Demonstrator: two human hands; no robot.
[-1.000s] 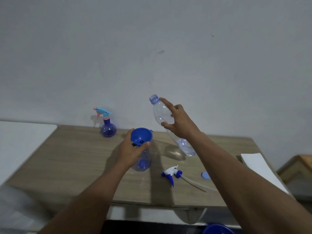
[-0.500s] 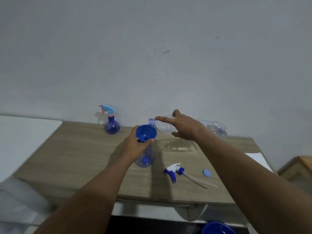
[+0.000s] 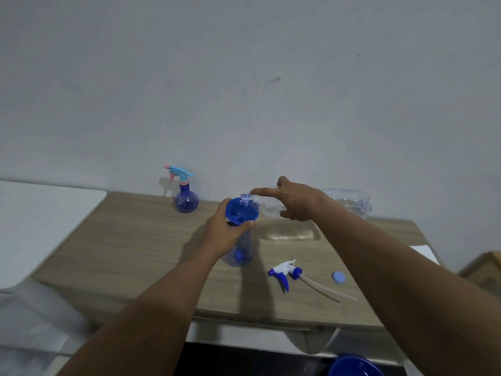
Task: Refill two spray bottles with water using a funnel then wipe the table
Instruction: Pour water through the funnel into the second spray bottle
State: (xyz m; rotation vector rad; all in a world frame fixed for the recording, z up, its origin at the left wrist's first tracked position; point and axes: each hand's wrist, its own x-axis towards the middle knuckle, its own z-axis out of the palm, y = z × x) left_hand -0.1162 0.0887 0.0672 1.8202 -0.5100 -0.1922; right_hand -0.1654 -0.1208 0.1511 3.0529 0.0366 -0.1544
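Note:
A blue funnel (image 3: pixel 241 211) sits in the neck of an open clear-blue spray bottle (image 3: pixel 240 253) near the middle of the wooden table (image 3: pixel 135 240). My left hand (image 3: pixel 222 234) grips the funnel's rim and the bottle's neck. My right hand (image 3: pixel 295 199) holds a clear plastic water bottle (image 3: pixel 347 202) tipped on its side, its open mouth over the funnel. A second spray bottle (image 3: pixel 185 196) with a light-blue and pink trigger stands at the back by the wall. A white and blue trigger head (image 3: pixel 287 272) with its long tube lies on the table to the right.
A small blue bottle cap (image 3: pixel 338 277) lies right of the trigger head. White paper (image 3: pixel 424 252) rests at the table's right edge. A white surface (image 3: pixel 40 221) adjoins the table on the left. A blue bowl's rim (image 3: pixel 355 366) shows below the table's front edge.
My right hand has tipped the water bottle from upright to lying sideways and brought its mouth down to the funnel. My left hand stays on the funnel.

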